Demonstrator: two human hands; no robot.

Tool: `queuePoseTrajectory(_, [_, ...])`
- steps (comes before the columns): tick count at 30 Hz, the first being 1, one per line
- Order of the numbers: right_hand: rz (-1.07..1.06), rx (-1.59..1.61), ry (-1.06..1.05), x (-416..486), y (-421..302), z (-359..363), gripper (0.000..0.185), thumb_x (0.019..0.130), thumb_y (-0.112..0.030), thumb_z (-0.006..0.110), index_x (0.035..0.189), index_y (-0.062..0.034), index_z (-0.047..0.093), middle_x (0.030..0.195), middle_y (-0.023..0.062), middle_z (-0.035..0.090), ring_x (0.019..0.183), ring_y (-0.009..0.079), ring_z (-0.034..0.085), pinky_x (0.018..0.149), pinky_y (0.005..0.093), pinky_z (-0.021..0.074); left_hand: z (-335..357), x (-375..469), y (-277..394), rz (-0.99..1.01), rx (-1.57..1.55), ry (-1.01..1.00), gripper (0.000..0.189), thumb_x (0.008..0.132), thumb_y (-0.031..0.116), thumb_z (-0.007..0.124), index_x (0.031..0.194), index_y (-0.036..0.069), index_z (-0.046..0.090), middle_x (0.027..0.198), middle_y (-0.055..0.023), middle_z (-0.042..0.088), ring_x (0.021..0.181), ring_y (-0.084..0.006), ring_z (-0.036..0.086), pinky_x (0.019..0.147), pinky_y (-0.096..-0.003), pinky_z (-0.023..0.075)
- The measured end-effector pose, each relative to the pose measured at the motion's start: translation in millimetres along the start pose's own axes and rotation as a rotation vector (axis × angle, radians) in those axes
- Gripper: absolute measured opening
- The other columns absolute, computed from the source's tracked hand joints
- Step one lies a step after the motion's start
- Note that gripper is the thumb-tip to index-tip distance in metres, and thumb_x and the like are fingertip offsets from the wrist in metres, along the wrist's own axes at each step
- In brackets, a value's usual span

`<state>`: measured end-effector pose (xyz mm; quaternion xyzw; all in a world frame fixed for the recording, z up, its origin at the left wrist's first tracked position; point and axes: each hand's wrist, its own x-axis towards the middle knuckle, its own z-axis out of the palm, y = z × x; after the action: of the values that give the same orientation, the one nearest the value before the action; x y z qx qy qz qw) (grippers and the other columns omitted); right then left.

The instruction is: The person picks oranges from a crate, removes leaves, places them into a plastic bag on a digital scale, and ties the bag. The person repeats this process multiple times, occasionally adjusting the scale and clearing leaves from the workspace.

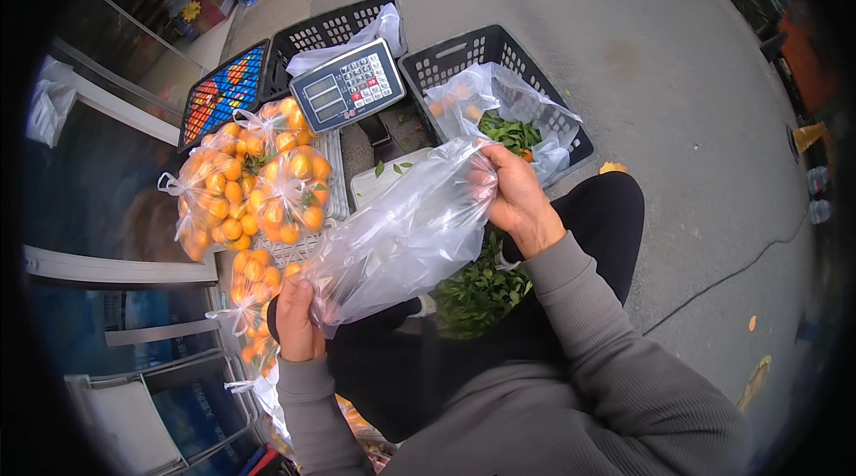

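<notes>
A clear plastic bag (401, 228) is stretched between my two hands, and no fruit shows in it. My left hand (301, 315) grips its lower left end, near the bagged oranges. At the upper right, my right hand (518, 195) holds the other end, with some fingers behind or inside the film. Several tied clear bags of oranges (231, 192) are piled on the left. Beyond my hands stands a digital price scale (348, 85) with a pale weighing plate (364, 185), on which a few leaves lie. Green leaves (478, 295) are heaped between my legs.
A black plastic crate (572, 132) at the right of the scale holds a plastic liner, leafy greens and some oranges. Another black crate (334, 28) stands behind the scale. A glass door (120, 188) is at the left, and a cable (725, 275) crosses the pavement at right.
</notes>
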<state>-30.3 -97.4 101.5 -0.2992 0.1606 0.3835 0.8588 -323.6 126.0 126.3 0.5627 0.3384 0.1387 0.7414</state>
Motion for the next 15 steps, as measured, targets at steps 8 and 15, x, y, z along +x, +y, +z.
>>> queuePoseTrajectory(8, [0.14, -0.458, -0.415, -40, 9, 57, 0.024, 0.11, -0.032, 0.053, 0.1, -0.0106, 0.057, 0.066, -0.0025, 0.048, 0.048, 0.006, 0.034, 0.042, 0.0234, 0.0251, 105, 40, 30, 1.017, 1.189, 0.173, 0.092, 0.08, 0.036, 0.085, 0.154, 0.004, 0.039, 0.146, -0.0213, 0.052, 0.132, -0.0416, 0.051, 0.112, -0.047, 0.0413])
queuePoseTrajectory(15, [-0.736, -1.657, -0.493, -29, -16, 49, 0.02, 0.093, -0.011, 0.07, 0.111, -0.0072, 0.063, 0.078, 0.0033, 0.056, 0.066, 0.0169, 0.058, 0.055, 0.0338, 0.0451, 107, 105, 36, 0.646, 0.885, 0.111, 0.018, 0.087, 0.002, 0.069, 0.104, 0.003, 0.064, 0.091, -0.0143, 0.068, 0.082, -0.033, 0.069, 0.076, -0.0387, 0.0549])
